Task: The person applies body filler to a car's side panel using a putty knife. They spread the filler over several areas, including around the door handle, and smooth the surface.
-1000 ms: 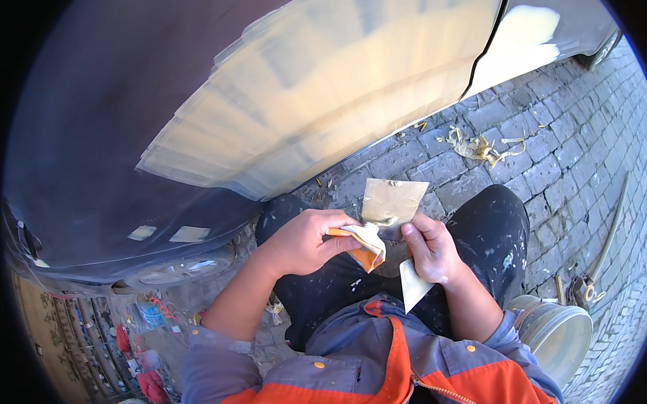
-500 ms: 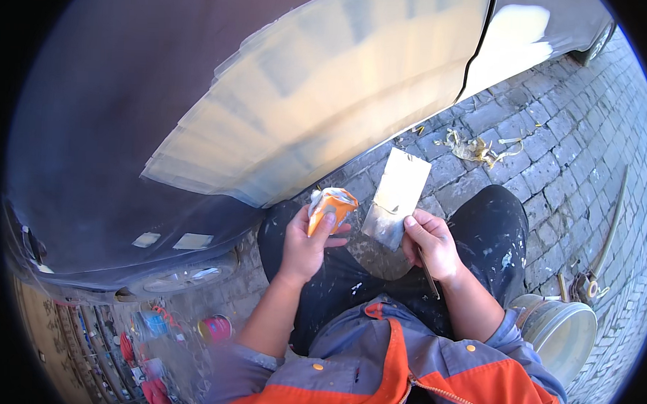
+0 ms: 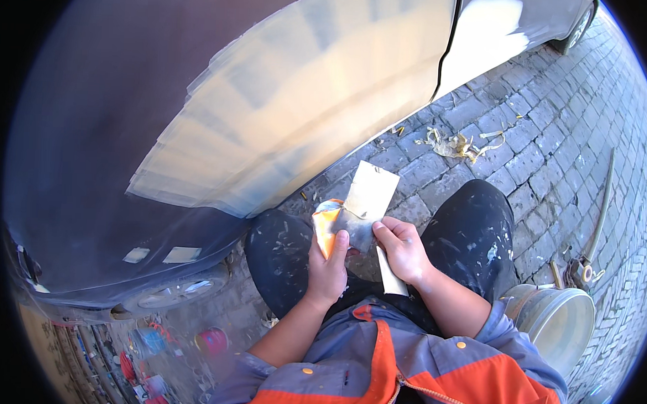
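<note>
My left hand is closed around a crumpled orange packet with a whitish, folded top. In my right hand, thumb and fingers grip a flat rectangular putty spreader, pale at its far end and smeared grey at its near end. The spreader's grey part lies against the packet, near my left thumb. A second pale flat blade sticks out below my right palm. Ahead is a dark car body panel with a broad, streaky beige putty patch.
Stone paving runs beside the car. Torn tape scraps lie on it. A whitish bucket stands by my right knee, with a hose beyond. A pink-rimmed can and assorted items sit at lower left.
My hands have come together, bringing the spreader against the orange packet. The second blade has turned and shows its pale face. The view has shifted slightly.
</note>
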Available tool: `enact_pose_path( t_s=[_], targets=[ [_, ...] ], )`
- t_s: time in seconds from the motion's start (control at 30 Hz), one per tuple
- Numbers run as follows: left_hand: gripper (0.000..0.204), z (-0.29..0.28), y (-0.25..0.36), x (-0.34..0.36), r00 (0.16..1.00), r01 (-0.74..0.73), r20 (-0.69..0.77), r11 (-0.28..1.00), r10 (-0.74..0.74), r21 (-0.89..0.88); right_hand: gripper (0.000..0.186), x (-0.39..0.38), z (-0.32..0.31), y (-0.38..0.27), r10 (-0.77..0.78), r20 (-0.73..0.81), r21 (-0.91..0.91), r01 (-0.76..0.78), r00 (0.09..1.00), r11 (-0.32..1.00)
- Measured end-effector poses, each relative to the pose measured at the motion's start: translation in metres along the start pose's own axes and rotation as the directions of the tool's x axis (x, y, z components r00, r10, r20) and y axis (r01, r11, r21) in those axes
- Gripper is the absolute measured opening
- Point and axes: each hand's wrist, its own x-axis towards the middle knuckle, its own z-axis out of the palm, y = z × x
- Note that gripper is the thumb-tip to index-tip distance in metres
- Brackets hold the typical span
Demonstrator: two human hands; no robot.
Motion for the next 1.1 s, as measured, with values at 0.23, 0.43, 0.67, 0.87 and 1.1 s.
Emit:
enact_pose_path(
  t_s=[0.23,0.43,0.67,0.87,1.1],
  targets=[
    [0.041,-0.001,0.013,0.008,0.994,-0.054,-0.095,0.997,0.059,0.055,0.045,-0.001,0.002,-0.010,0.109,-0.201,-0.010,-0.113,0.974,0.994],
    [0.040,-0.009,0.028,0.014,0.977,-0.124,-0.155,0.980,0.148,0.154,0.035,-0.013,-0.001,-0.023,-0.125,-0.203,0.062,0.140,0.971,0.988],
    [0.042,0.001,0.038,0.006,0.968,-0.180,-0.121,0.946,0.219,0.270,0.057,-0.018,0.004,-0.022,-0.792,0.205,-0.703,0.650,0.575,0.290],
    [0.041,0.005,0.041,0.002,0.953,-0.250,-0.073,0.896,0.296,0.368,0.061,-0.020,0.007,-0.021,-0.814,0.218,-0.763,0.614,0.538,0.201],
    [0.042,0.006,0.039,0.004,0.908,-0.380,0.012,0.812,0.419,0.443,0.057,-0.021,0.009,-0.027,-0.748,0.245,-0.781,0.582,0.617,0.224]
  ],
)
